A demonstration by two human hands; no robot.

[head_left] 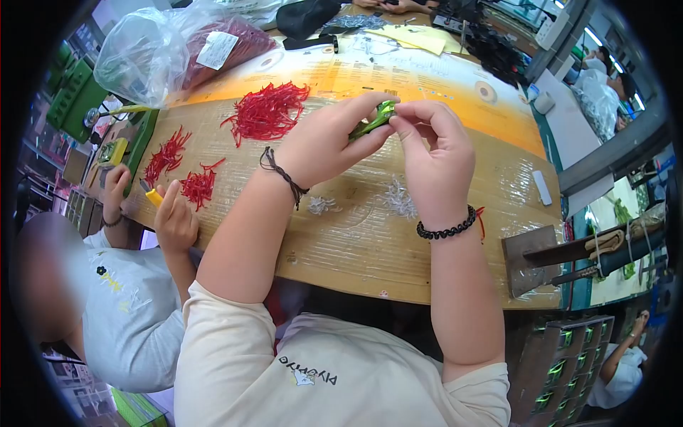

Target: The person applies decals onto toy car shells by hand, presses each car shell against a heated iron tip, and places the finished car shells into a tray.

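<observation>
1) My left hand (pixel 321 139) is closed around a glossy green piece (pixel 385 112), its thumb below and fingers above
2) The piece is up over the bench (pixel 356 249), in front of me, between my two hands
3) Its long axis slants, the narrow end pointing down-left into my left palm, the broader end up-right, toward my right hand (pixel 436 146)
4) My right thumb and forefinger come together at that broader end; I cannot tell whether they pinch it
5) White scraps (pixel 401 200) lie on the bench below my hands
</observation>
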